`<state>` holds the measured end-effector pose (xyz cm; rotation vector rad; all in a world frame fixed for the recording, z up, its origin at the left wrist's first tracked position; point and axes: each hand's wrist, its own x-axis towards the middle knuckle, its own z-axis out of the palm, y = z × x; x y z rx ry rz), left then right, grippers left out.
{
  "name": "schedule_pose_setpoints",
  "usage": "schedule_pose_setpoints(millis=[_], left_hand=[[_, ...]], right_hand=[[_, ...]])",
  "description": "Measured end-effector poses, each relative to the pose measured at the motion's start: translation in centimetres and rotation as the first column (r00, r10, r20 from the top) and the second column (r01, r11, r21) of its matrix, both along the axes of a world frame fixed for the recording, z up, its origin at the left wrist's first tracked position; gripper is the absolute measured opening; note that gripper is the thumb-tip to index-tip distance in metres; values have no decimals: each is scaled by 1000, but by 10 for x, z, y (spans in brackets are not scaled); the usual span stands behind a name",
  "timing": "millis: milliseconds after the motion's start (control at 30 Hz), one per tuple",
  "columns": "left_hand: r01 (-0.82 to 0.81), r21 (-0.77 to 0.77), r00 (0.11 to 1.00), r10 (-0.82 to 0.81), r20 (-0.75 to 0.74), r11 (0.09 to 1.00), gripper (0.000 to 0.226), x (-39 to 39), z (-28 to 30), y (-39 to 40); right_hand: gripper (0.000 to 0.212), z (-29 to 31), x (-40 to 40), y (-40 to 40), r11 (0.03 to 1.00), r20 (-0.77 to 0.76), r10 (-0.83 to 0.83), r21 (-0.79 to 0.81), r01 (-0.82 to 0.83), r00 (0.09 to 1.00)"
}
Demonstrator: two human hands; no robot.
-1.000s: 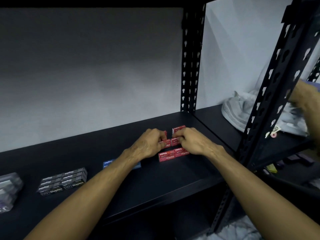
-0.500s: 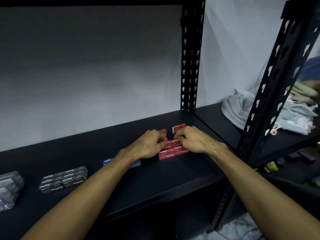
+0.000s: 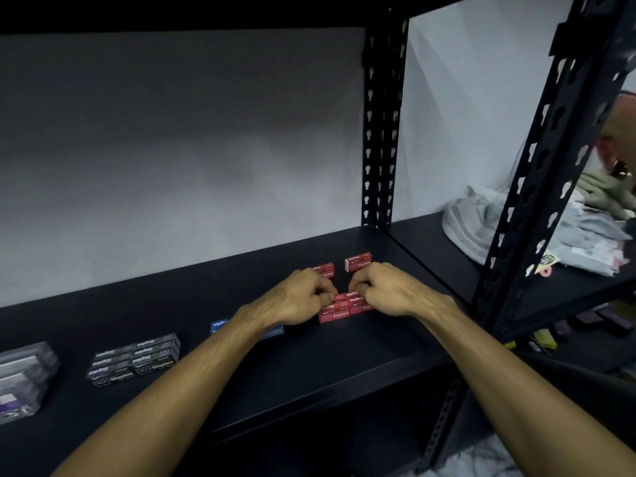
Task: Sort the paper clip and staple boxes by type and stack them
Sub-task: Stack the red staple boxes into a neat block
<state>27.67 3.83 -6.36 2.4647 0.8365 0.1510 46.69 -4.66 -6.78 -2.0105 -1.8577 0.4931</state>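
On the black shelf (image 3: 309,370) a small stack of red staple boxes (image 3: 335,315) lies in the middle. My left hand (image 3: 296,297) and my right hand (image 3: 385,287) pinch the top red box of that stack from either side. Two more red staple boxes stand behind: one (image 3: 325,269) behind my left hand, another (image 3: 358,261) behind my right hand. A blue box (image 3: 220,324) lies partly under my left forearm. Black staple boxes (image 3: 137,358) are stacked to the left. Clear paper clip boxes (image 3: 24,376) sit at the far left edge.
A black perforated upright (image 3: 380,132) stands at the shelf's back right, and another upright (image 3: 537,187) at the front right. Folded grey cloth (image 3: 471,225) lies on the neighbouring shelf. Another person's hand (image 3: 616,160) shows at the far right. A grey wall backs the shelf.
Both hands have stayed on the red stack, settling the top box down onto it. The other person's hand at the right has shifted.
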Motion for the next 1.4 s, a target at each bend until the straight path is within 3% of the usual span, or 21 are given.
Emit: schedule_pose_setpoints(millis=[500, 767, 933, 1133, 1400], left_hand=[[-7, 2, 999, 7, 35, 1000, 26, -2, 0, -3], [-192, 166, 965, 155, 214, 967, 16, 2, 13, 28], [-186, 168, 975, 161, 152, 968, 25, 14, 9, 44], [-98, 163, 995, 96, 21, 982, 25, 24, 4, 52], [-89, 137, 996, 84, 40, 987, 23, 27, 0, 56]], right_hand=[[28, -2, 1, -2, 1000, -22, 9, 8, -9, 1000], [29, -1, 12, 16, 961, 28, -93, 264, 82, 995], [33, -8, 21, 35, 935, 59, -187, 317, 159, 980], [32, -12, 27, 47, 960, 61, -154, 246, 135, 986], [33, -15, 30, 52, 978, 2, -104, 181, 102, 995]])
